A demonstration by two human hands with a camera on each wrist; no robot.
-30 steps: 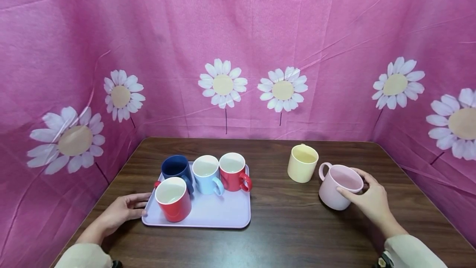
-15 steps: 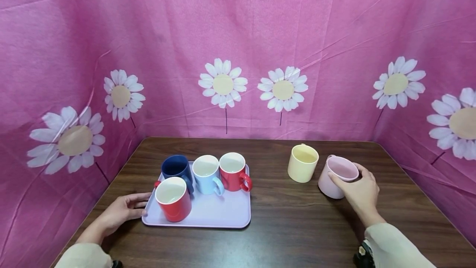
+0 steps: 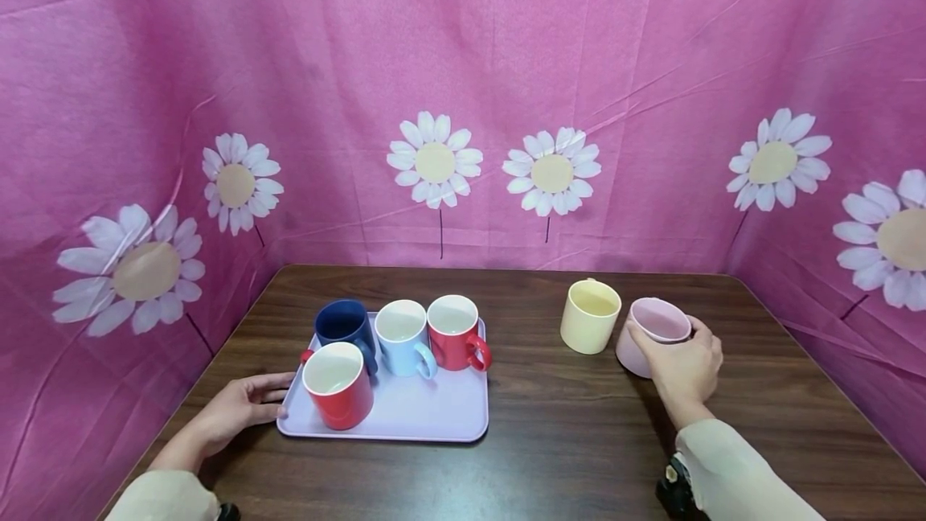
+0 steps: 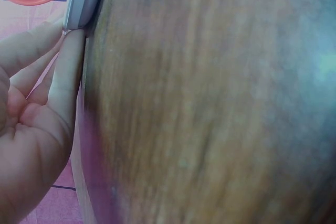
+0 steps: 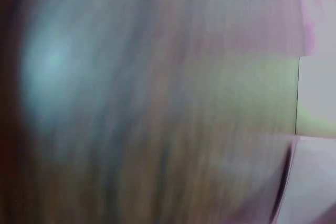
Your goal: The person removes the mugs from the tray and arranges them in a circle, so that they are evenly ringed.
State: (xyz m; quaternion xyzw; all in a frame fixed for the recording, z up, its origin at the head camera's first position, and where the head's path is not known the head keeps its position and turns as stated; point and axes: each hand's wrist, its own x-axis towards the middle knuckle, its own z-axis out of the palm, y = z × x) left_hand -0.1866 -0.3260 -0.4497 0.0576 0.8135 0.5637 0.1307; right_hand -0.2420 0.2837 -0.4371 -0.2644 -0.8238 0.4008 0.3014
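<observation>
The left hand (image 3: 242, 410) lies flat on the worktop (image 3: 564, 432) at the near left, its fingers straight and close together; the fingertips (image 4: 73, 51) touch the left edge of the lilac tray (image 3: 427, 416), and the hand holds nothing; in the left wrist view the fingers press side by side against the tray's rim, with only a corner of the tray and a scrap of a red-rimmed mug in the picture. On the near left of the tray stands a red mug (image 3: 336, 386), upright, its handle pointing away to the left; behind it, in a row from left to right, stand a dark blue mug (image 3: 346, 326), a light blue mug (image 3: 402, 338) and a second red mug (image 3: 454, 333), close together and all upright. To the right, off the tray, the right hand (image 3: 680, 368) grips the pink mug (image 3: 637, 344) from its near right side, thumb on the near rim and fingers curled round the far wall; the pink mug tilts, its mouth leaning away from the camera, and the hand hides most of its right side and its handle; whether its base touches the worktop I cannot tell. Just beside it on the left stands a yellow mug (image 3: 589, 316), upright; whether the two touch is unclear. The right wrist view is a blur; nothing in it can be made out for certain. Behind the worktop hangs a pink cloth (image 3: 463, 87) printed with daisies.
</observation>
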